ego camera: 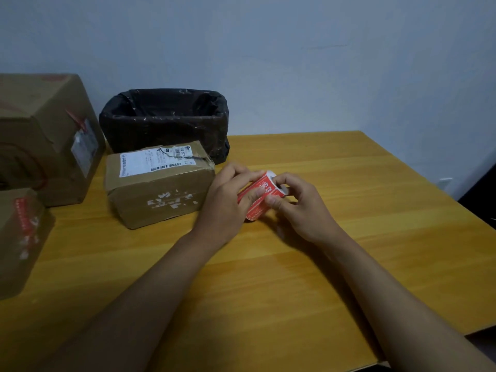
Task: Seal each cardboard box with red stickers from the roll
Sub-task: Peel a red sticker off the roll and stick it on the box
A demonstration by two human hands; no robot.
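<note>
A roll of red stickers (264, 187) with white print is held just above the wooden table (268, 277), near its middle. My left hand (228, 202) grips the roll's left side, thumb on the loose red strip. My right hand (300, 205) pinches the roll's right end and the strip's edge. A small cardboard box (158, 183) with a white shipping label lies to the left of my hands, closed, with a torn seam on top. A large cardboard box (45, 135) stands at far left. A third box (18, 240) bearing a red sticker sits at the left edge.
A bin lined with a black plastic bag (163, 119) stands behind the small box against the pale wall. The table's right edge runs diagonally at the right, with dark floor beyond it.
</note>
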